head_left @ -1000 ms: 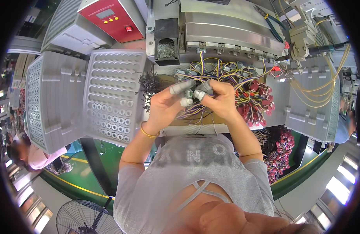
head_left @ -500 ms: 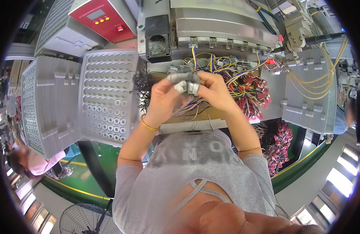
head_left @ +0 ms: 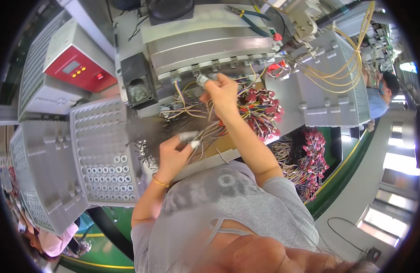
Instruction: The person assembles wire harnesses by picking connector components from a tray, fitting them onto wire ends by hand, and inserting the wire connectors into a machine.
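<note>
My right hand [head_left: 222, 95] is raised to the row of small metal clips [head_left: 196, 70] along the front edge of a long metal fixture [head_left: 210, 45]. Its covered fingertips are pinched together there, and what they hold is hidden. Lower and to the left, my left hand [head_left: 172, 157], with pale covers on thumb and forefinger, closes on thin wires [head_left: 205, 136] that run up to the right. A wire bundle with dark red connectors [head_left: 264, 109] lies right of my right hand. Another wire [head_left: 179, 93] hangs from a clip at the fixture's left.
To the left stand a grey tray with rows of rings [head_left: 107, 170], a red-fronted control box [head_left: 75, 68] and a black bin [head_left: 139, 86]. Pliers [head_left: 253, 22] lie behind the fixture. Yellowish tubes [head_left: 355, 59] loop at the right. Co-workers sit at both sides.
My hands, together before, have parted. The right has gone forward to the clips; the left has come lower and left. The view has turned, shifting the bench left.
</note>
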The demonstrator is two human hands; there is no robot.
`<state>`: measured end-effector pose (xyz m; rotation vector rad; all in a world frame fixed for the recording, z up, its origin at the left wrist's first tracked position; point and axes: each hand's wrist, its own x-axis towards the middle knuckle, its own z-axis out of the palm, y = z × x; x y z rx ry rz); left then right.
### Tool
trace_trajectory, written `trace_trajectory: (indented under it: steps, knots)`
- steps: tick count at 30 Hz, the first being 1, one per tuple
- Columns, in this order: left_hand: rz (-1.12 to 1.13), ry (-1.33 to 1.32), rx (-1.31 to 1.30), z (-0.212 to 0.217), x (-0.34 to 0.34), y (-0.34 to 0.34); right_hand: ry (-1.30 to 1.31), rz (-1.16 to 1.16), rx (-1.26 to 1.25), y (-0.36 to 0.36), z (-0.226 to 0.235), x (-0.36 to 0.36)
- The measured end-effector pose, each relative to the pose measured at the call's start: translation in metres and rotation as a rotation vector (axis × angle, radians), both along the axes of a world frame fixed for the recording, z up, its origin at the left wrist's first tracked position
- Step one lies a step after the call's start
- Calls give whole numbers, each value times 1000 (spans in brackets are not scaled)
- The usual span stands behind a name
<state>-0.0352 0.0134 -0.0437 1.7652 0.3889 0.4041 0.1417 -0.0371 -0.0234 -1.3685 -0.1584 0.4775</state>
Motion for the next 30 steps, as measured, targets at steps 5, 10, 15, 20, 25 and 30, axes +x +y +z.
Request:
trace_trajectory:
  steps: [5, 10, 15, 20, 25, 30]
  knots:
    - [-277, 249, -638, 34, 2, 37, 226, -167, 240, 23, 2, -14]
    - [72, 211, -100, 21, -12, 50, -57, 110, -131, 6, -2, 1]
    - [214, 4, 136, 26, -33, 62, -717, 217, -312, -27, 16, -19]
    - [264, -253, 837, 28, -20, 51, -854, 733, -263, -18, 12, -52]
    - [504, 21, 498, 0, -49, 81, -596, 747, -247, -18, 14, -49]
    - [677, 73, 467, -21, -97, 89, -1076, 374, -291, -46, 16, -14]
